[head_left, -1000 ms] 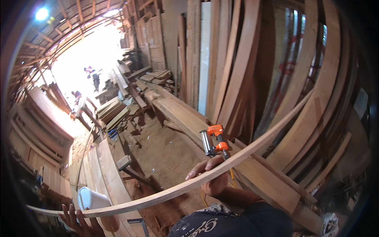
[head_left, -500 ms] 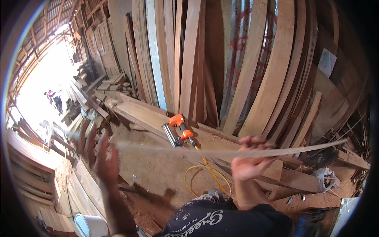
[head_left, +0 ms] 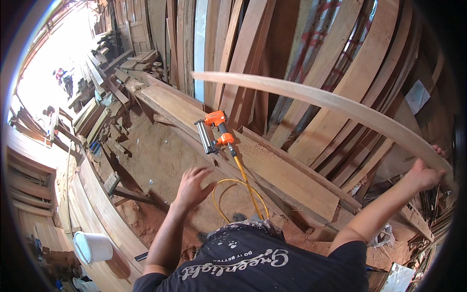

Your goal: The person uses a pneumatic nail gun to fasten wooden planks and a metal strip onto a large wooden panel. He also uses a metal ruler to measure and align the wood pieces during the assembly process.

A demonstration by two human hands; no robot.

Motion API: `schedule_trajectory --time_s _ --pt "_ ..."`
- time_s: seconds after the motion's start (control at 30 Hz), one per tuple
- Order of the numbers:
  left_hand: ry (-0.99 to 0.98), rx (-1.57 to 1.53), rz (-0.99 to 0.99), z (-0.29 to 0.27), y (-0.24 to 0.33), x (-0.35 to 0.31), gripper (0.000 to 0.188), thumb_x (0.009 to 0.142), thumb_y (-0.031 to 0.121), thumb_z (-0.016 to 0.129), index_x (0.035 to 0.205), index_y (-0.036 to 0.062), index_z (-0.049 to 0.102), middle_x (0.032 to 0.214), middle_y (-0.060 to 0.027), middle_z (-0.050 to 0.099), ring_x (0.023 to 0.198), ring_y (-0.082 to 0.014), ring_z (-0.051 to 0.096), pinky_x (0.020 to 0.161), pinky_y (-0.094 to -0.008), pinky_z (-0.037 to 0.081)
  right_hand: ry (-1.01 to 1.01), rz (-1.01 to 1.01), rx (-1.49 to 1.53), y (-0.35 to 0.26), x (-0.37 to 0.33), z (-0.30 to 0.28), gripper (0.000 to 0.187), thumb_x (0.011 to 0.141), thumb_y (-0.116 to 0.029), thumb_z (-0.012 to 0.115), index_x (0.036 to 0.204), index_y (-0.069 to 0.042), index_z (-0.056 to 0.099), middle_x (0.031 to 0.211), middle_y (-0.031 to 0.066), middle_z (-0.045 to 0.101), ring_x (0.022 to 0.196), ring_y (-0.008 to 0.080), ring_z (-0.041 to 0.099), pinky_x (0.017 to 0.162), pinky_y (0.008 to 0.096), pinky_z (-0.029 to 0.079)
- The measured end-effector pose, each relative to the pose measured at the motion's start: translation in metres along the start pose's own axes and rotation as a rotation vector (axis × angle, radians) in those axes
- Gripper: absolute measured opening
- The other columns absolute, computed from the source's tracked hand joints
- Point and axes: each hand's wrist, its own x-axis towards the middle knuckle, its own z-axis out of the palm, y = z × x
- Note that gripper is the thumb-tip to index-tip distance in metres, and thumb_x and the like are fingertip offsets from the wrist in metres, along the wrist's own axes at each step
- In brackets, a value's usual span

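My right hand (head_left: 426, 171), far out at the right, is closed around one end of a long, thin wooden strip (head_left: 321, 97). From there the strip reaches up and leftward through the air, its free end in front of the upright boards. My left hand (head_left: 192, 188) is held over the sawdust-covered floor with fingers loosely stretched and nothing in them. An orange and black nail gun (head_left: 221, 127) rests on a thick plank (head_left: 277, 175) beyond that hand. A yellow air hose (head_left: 243, 175) runs from it and loops down toward my body.
Tall boards (head_left: 243, 63) lean against the wall ahead. Wood offcuts (head_left: 104, 87) are heaped at the back left. A white bucket (head_left: 99, 247) stands on planks (head_left: 104, 214) at the lower left. Scrap strips (head_left: 438, 228) lie at the right. A distant person (head_left: 65, 80) is in the bright opening.
My right hand has moved far right, carrying the strip, which now slants up and leftward. My left hand, near the strip's left end before, has moved rightward, away from it.
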Motion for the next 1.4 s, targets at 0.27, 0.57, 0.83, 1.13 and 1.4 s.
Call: schedule_trajectory --time_s 0.27,0.57,0.83,1.13,1.4 --pt "-0.223 -0.057 -0.484 0.125 -0.087 -0.174 0.043 0.086 0.033 0.085 0.119 0.0059 0.077 0.124 -0.0216 0.074 0.111 -0.0417 0.072 0.097 -0.0470 0.058 -0.302 0.183 -0.155 0.050 0.115 0.056 0.060 0.113 -0.046 0.039 0.135 0.008 0.051 0.117 0.0233 0.065 0.111 0.0392 0.063 0.102 0.0546 0.051" --pt "-0.327 -0.438 -1.118 0.206 -0.103 -0.318 0.048 0.088 0.041 0.084 0.114 0.0000 0.080 0.109 -0.0192 0.081 0.104 -0.0328 0.078 0.093 -0.0411 0.059 -0.327 0.139 -0.571 0.253 -0.039 0.194 0.047 0.111 -0.036 0.056 0.134 0.004 0.048 0.106 0.0183 0.069 0.089 0.0269 0.071 0.077 0.0431 0.060" --pt "-0.331 -0.365 -1.188 0.197 -0.070 -0.257 0.048 0.089 0.042 0.083 0.111 -0.0002 0.080 0.106 -0.0191 0.081 0.101 -0.0326 0.078 0.092 -0.0417 0.059 -0.409 0.233 -0.444 0.343 -0.036 0.193 0.033 0.114 -0.032 0.052 0.119 0.001 0.051 0.091 0.0156 0.071 0.071 0.0224 0.071 0.065 0.0353 0.059" --pt "-0.293 -0.350 -0.939 0.191 -0.063 -0.140 0.048 0.090 0.042 0.082 0.112 -0.0004 0.080 0.106 -0.0191 0.081 0.101 -0.0323 0.078 0.091 -0.0420 0.059 -0.408 0.180 -0.687 0.343 -0.042 0.188 0.047 0.113 -0.040 0.054 0.126 0.005 0.053 0.110 0.0209 0.070 0.106 0.0294 0.069 0.088 0.0409 0.055" --pt "-0.311 -0.377 -0.770 0.193 -0.042 -0.077 0.048 0.090 0.042 0.082 0.113 -0.0006 0.080 0.106 -0.0191 0.080 0.101 -0.0321 0.077 0.091 -0.0423 0.059 -0.261 0.116 -1.119 0.293 -0.138 0.106 0.078 0.102 -0.033 0.073 0.157 0.007 0.034 0.144 0.0307 0.057 0.131 0.0451 0.061 0.109 0.0474 0.051"
